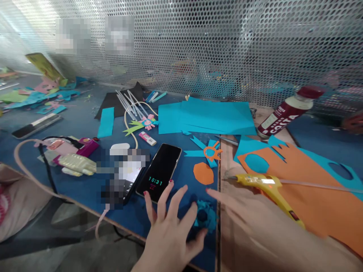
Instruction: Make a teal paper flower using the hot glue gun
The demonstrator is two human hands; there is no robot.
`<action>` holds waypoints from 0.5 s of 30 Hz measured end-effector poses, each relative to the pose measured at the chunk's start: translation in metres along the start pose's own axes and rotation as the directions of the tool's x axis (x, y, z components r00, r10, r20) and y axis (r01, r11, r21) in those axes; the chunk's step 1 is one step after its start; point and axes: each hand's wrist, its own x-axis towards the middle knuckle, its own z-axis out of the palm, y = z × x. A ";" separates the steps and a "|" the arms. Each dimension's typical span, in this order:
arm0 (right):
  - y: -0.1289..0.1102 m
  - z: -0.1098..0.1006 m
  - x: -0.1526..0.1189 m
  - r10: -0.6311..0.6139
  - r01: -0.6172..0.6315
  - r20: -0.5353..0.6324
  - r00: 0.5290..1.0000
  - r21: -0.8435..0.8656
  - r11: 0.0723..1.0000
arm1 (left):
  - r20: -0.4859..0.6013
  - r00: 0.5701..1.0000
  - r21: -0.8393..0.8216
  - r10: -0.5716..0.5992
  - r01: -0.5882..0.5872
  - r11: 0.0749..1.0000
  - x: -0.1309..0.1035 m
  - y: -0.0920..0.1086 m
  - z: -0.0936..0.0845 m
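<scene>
Near the bottom centre of the frame we see the left hand (170,230) spread open, fingers fanned and empty, its middle fingertips just beside the lower edge of a black phone (159,172) whose screen shows a clock. Just right of that hand a small crumpled teal paper piece (204,216) lies on the blue table (85,124), close to the thumb and last finger; we cannot tell whether they touch it. The right hand (255,219) enters from the lower right, blurred, with its forefinger stretched out toward the orange paper disc (203,173) and nothing gripped that we can make out. Just above that hand a yellow glue gun (269,189) lies on a large orange sheet (317,196) at the right of the frame, its nozzle pointing left. Further up, in the centre, flat teal sheets (207,117) are spread, and a dark red bottle (289,111) lies tilted at the upper right. Clear glue sticks (132,104) rest in the upper middle, and a perforated metal screen (227,45) fills the top.
</scene>
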 end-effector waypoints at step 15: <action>0.007 -0.011 0.033 0.214 -0.306 0.230 0.949 0.523 0.796 | 0.083 0.997 -0.082 -0.007 0.014 0.996 0.002 -0.001 -0.009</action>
